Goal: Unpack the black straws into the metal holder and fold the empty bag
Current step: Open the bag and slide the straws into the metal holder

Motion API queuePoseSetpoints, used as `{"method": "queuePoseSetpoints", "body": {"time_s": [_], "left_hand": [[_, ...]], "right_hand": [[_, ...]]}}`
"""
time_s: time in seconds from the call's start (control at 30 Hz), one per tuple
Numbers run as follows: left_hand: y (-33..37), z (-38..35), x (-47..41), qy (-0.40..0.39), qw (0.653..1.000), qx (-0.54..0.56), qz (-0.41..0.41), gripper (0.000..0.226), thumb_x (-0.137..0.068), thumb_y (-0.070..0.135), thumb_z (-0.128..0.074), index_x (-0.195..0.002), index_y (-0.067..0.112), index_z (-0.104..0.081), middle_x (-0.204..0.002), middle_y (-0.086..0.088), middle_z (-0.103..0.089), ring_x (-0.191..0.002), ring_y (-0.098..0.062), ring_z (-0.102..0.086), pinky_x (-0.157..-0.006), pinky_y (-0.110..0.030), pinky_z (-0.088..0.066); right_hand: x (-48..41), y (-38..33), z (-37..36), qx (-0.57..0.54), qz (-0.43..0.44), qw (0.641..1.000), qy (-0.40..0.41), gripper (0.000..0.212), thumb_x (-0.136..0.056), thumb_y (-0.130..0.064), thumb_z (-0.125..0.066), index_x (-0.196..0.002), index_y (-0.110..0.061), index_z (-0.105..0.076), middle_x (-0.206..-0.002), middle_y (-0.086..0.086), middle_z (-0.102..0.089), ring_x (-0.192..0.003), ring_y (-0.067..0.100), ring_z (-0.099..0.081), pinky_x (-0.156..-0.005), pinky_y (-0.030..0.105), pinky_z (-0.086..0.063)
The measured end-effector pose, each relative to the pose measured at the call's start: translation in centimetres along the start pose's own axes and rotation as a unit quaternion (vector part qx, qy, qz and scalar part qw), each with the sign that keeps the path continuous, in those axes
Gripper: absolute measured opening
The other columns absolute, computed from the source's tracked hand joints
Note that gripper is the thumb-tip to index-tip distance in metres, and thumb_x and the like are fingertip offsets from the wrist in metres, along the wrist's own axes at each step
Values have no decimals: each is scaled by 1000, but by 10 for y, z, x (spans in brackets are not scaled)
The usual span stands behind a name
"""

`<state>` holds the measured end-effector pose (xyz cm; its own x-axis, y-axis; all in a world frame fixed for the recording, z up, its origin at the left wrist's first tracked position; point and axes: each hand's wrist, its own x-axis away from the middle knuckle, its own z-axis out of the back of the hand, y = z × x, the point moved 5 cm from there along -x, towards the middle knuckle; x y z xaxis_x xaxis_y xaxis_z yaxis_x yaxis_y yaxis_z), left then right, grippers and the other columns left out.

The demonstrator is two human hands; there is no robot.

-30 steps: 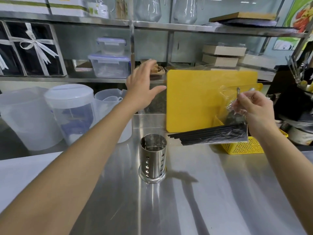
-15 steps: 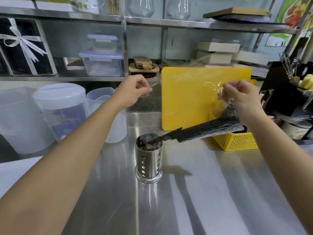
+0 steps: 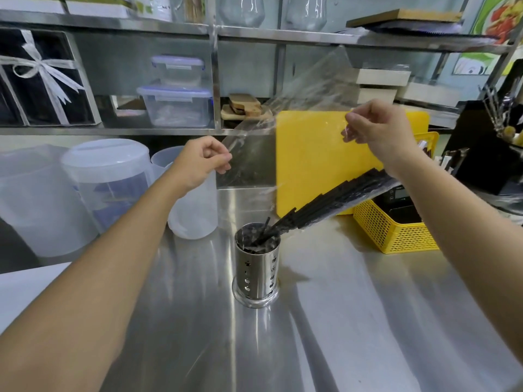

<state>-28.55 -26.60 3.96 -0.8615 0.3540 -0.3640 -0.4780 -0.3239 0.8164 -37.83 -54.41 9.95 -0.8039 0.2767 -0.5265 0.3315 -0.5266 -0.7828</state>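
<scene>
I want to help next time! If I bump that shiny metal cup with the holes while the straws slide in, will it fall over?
Probably not easily: the metal holder has a wider base ring. It might slide on the smooth steel counter, and the leaning black straws could tug it sideways.

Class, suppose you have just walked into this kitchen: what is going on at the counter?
A person is tipping black straws out of a clear plastic bag into a metal holder standing on the steel counter. The left hand and the right hand each pinch the bag and hold it up, slanted. The straws' lower ends are already in the holder, while most of their length lies in the bag. The bag is not yet empty or folded.
</scene>
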Motion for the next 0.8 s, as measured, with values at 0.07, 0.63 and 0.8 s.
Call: {"method": "queuePoseSetpoints", "body": {"time_s": [0.07,0.63,0.8], "left_hand": [[-11,3,3,8,1000,18,8,7,-88,7,-56,-84,13,-57,-75,-4,-65,-57,2,-62,-67,-16,-50],[-66,19,32,50,994,61,76,19,-89,1,-52,-80,17,-55,-77,-5,-64,-73,-18,-61,-81,-28,-50],[-81,20,34,78,989,89,84,24,-88,-3,-51,-78,18,-54,-76,-7,-63,-76,-23,-61,-87,-38,-50]], "right_hand": [[-6,-8,-11,21,13,1000,-14,19,-92,-15,-56,-74,-21,-52,-67,1,-60,-50,-5,-60,-49,9,-42],[-22,-45,-78,157,108,979,-74,19,-90,-24,-59,-90,-5,-61,-84,14,-69,-83,31,-65,-78,46,-53],[-21,-48,-79,199,131,969,-68,33,-88,-34,-61,-103,-5,-59,-100,9,-65,-94,22,-58,-79,34,-45]]}}
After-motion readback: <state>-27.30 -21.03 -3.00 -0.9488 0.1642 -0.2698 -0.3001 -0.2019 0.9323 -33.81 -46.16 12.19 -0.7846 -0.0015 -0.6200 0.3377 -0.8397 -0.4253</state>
